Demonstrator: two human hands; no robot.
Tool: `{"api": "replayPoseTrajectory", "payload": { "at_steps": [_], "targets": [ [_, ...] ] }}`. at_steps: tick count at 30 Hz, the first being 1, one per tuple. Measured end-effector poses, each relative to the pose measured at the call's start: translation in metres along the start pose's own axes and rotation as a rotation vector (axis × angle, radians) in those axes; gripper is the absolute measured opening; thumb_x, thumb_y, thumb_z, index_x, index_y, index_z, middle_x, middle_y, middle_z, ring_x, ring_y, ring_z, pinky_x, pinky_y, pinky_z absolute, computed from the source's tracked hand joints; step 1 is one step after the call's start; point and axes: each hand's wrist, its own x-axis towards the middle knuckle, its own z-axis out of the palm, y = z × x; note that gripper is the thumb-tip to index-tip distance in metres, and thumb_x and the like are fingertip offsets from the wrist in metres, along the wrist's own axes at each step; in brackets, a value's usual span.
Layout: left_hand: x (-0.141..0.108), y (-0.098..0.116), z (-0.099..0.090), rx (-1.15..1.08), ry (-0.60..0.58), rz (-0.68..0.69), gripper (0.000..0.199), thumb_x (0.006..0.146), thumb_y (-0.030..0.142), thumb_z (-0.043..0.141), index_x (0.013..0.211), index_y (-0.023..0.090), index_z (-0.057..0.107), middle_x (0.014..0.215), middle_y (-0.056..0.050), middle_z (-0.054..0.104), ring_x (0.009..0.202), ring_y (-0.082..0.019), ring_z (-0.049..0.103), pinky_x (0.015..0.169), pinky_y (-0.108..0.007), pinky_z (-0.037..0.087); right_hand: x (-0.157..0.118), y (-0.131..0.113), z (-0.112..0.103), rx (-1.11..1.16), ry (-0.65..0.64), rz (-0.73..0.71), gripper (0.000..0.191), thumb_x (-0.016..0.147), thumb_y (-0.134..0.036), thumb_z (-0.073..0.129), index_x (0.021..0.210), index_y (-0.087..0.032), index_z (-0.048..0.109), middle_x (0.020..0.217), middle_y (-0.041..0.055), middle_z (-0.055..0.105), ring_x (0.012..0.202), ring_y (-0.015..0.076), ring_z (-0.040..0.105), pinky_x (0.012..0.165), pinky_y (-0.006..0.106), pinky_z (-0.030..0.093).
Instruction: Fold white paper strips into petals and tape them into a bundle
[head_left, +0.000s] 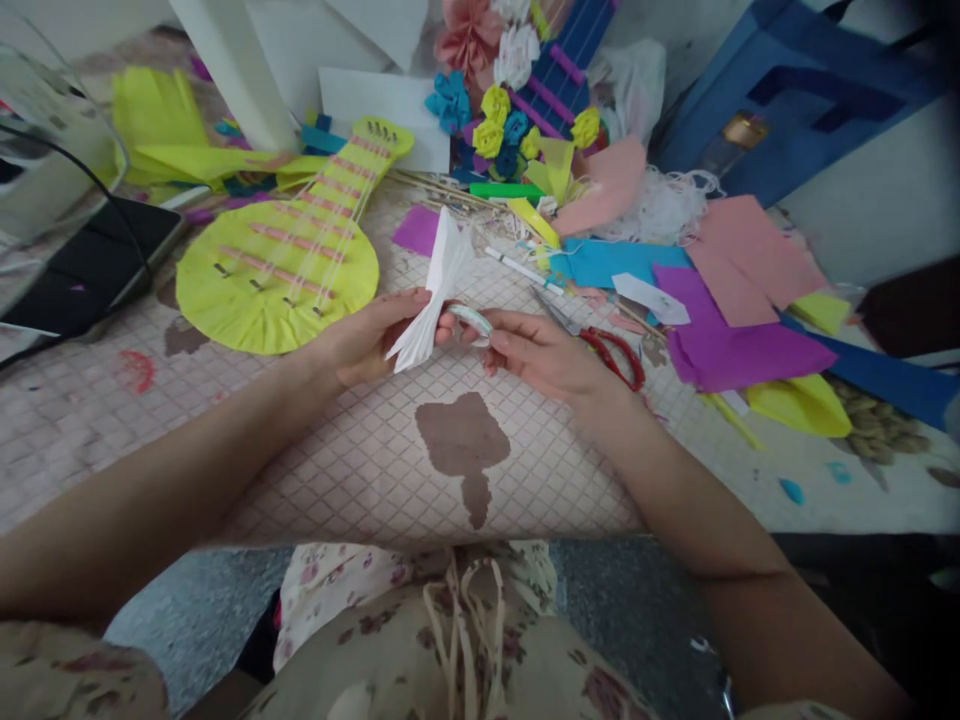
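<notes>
My left hand (390, 325) is closed on a piece of white pleated paper (435, 290), pinched narrow at its middle and fanned out at both ends. Close beside it, my right hand (536, 350) grips a small roll of tape (472, 322), pale and ring-shaped, with its near edge against the left fingertips. Both hands are just above the table. To the left of the paper lies a yellow paper guitar (281, 265) with pink bars and white strings. Red-handled scissors (615, 358) rest right behind my right hand, their blades partly hidden.
Crepe paper sheets, purple (739, 335), pink (750, 260) and blue (622, 262), cover the right side. A blue paper guitar with paper flowers (491, 125) stands at the back. On the left are a dark tablet-like device (90, 270) and a cable. A blue bag (795, 110) stands behind.
</notes>
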Motion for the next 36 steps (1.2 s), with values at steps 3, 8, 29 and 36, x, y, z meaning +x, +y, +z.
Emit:
{"api": "replayPoseTrajectory", "payload": {
  "at_steps": [3,8,29,36],
  "targets": [
    [0.0,0.0,-0.001,-0.055,-0.01,-0.032,0.021,0.092,0.018,0.045,0.088,0.009,0.063,0.066,-0.004,0.065,0.058,-0.01,0.064,0.055,-0.015,0.053,0.001,-0.001,-0.002,0.028,-0.034,0.002,0.023,0.078,-0.036,0.066,0.097,-0.022,0.068,0.113,0.0015,0.059,0.073,0.0088,0.052,0.07,0.024,0.049],
    [-0.001,-0.004,-0.004,-0.148,-0.051,-0.046,0.024,0.092,0.017,0.044,0.079,0.009,0.062,0.066,-0.004,0.066,0.058,-0.009,0.065,0.059,-0.014,0.055,0.001,0.002,-0.005,0.057,-0.091,-0.034,0.022,0.08,-0.03,0.066,0.099,-0.022,0.068,0.123,0.0039,0.054,0.073,0.0082,0.055,0.069,0.025,0.051],
    [-0.007,-0.003,-0.007,0.102,-0.211,-0.021,0.023,0.078,0.025,0.07,0.093,0.01,0.064,0.079,-0.009,0.072,0.07,-0.012,0.068,0.065,-0.016,0.054,0.004,0.006,0.007,0.076,0.176,0.023,0.012,0.076,-0.029,0.066,0.077,-0.017,0.065,0.08,0.0011,0.059,0.065,0.0083,0.048,0.056,0.021,0.041],
    [-0.006,0.002,-0.007,-0.094,-0.178,-0.017,0.015,0.085,0.017,0.058,0.094,0.008,0.066,0.074,-0.006,0.07,0.065,-0.01,0.067,0.064,-0.013,0.055,0.002,0.003,-0.002,0.042,-0.014,-0.09,0.021,0.083,-0.027,0.062,0.102,-0.02,0.067,0.103,0.0037,0.061,0.068,0.0074,0.052,0.064,0.023,0.045]
  ]
}}
